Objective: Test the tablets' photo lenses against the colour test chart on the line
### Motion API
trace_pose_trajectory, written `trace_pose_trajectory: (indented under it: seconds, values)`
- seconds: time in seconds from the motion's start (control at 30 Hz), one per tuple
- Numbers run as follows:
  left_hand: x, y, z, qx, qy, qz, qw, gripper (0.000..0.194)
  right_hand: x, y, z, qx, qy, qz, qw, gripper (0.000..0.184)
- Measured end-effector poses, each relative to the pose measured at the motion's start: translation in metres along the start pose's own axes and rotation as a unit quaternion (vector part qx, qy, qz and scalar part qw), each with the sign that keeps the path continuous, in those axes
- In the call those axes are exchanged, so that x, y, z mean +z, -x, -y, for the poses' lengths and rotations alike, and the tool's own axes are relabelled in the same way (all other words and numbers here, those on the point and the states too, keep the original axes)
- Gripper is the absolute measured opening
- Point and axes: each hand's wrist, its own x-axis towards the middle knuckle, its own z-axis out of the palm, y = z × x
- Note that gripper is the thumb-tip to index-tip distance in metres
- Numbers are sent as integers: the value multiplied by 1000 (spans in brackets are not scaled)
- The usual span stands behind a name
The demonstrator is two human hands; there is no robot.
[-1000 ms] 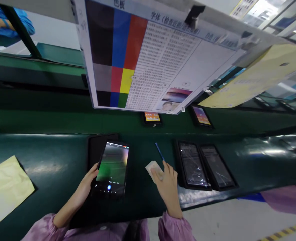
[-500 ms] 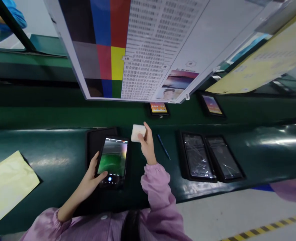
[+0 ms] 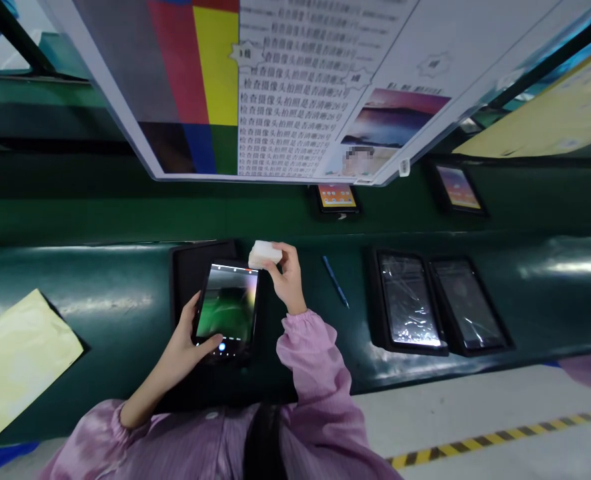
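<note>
My left hand (image 3: 185,343) grips the lower left side of a black tablet (image 3: 228,310), its thumb over the bottom of the screen by a round blue-white button. A blurry green camera picture fills that screen. Between the thumb and fingers of my right hand (image 3: 286,277) is a small white block-shaped pad (image 3: 264,254), held at the tablet's upper right corner. I cannot tell whether the pad touches the tablet. Behind the tablet, partly covered by it, lies a black case (image 3: 183,267). A blue pen (image 3: 335,281) lies to the right of my right hand.
Two film-covered tablets in black cases (image 3: 409,300) (image 3: 469,303) lie on the right. A printed colour chart board (image 3: 285,100) overhangs the bench. Beyond it two lit tablets (image 3: 336,197) (image 3: 458,188) rest on the back ledge. Yellow paper (image 3: 23,363) lies at left.
My right hand has turned and brought the white pad left and slightly up, to the tablet's corner. My left hand keeps its grip on the tablet. The camera view has shifted.
</note>
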Motion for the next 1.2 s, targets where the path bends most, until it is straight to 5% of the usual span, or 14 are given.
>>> trace_pose_trajectory:
  seconds: [0.47,0.83,1.2]
  values:
    - [-3,3,-6,-21,-66,10,998,111,4,1,-10,-91,56,-22,994,18]
    - [-2,2,-9,-27,-90,-1,996,115,7,1,-4,-76,79,-25,994,15]
    - [-13,3,-9,-3,-61,65,996,123,7,1,-3,-63,72,-27,995,17]
